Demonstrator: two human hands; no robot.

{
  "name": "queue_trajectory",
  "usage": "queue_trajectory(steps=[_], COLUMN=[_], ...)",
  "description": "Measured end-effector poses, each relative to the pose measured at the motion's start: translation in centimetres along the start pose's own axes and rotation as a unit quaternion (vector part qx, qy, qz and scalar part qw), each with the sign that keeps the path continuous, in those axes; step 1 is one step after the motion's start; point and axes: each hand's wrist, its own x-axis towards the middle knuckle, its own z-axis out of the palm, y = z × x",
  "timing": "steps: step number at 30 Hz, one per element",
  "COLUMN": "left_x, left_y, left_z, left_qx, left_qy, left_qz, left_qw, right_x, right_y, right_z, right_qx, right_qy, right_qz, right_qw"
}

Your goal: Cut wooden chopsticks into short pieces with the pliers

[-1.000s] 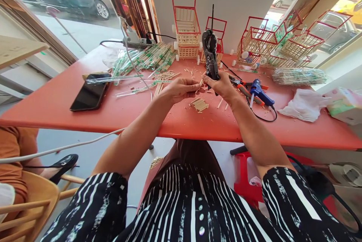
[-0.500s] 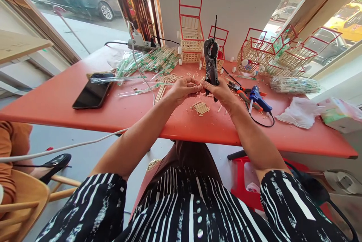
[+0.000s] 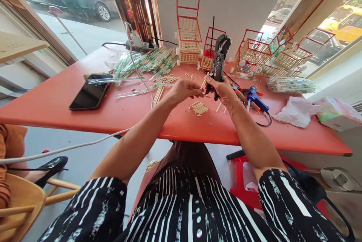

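A black cutting tool (image 3: 219,59) is held upright in the right hand (image 3: 223,90), gripped around its handles with the head pointing up and tilted slightly right. A short wooden stick (image 3: 204,81) is pinched between the thumb and a finger of the same hand, just left of the tool, slanting upward. The left hand (image 3: 183,89) is curled narrow, its fingertips drawn together just beside the lower end of the stick; whether the stick is actually touched by them cannot be told. Both hands are raised above the middle of the red worktop (image 3: 56,102).

A small stack of cut sticks (image 3: 199,107) lies on the worktop directly below the hands, with wood scraps scattered around it. Right of the right hand, a blue glue gun (image 3: 257,98) and orange-handled pliers (image 3: 243,97) lie side by side. Further right a crumpled white bag (image 3: 296,111) is seen. On the left a dark phone (image 3: 89,94) lies flat, with a clear wrapped bundle (image 3: 113,80) at its far edge. Green-wrapped chopsticks (image 3: 149,61) are heaped at the far left centre. Along the far edge, miniature carts (image 3: 188,34) of wooden sticks with red frames are lined up.
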Motion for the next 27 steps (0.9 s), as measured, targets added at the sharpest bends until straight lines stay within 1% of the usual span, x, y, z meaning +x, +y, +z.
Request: queue_trajectory(steps=[5, 9, 13, 20, 25, 27], left_x=[0.16, 0.15, -0.01, -0.47, -0.37, -0.29], left_y=[-0.06, -0.28, -0.21, 0.46, 0.05, -0.19], left_z=[0.2, 0.07, 0.05, 0.39, 0.44, 0.42], left_qx=[0.02, 0.027, 0.045, 0.117, 0.182, 0.192], left_qy=[0.007, 0.01, 0.011, 0.045, 0.07, 0.072], left_qz=[0.032, 0.04, 0.042, 0.079, 0.116, 0.119], left_qw=[0.999, 0.999, 0.998, 0.989, 0.974, 0.971], right_x=[-0.17, -0.1, -0.16, -0.31, -0.12, -0.06], right_y=[0.25, 0.68, 0.6, 0.4, 0.84, 0.97], right_z=[0.39, 0.62, 0.76, 0.89, 0.52, 0.41], right_qx=[0.005, -0.015, -0.027, -0.031, -0.022, -0.027], right_qy=[-0.024, -0.022, -0.02, -0.015, -0.033, -0.044], right_qz=[-0.014, -0.028, -0.041, -0.02, -0.038, -0.045], right_qw=[1.0, 0.999, 0.999, 0.999, 0.998, 0.998])
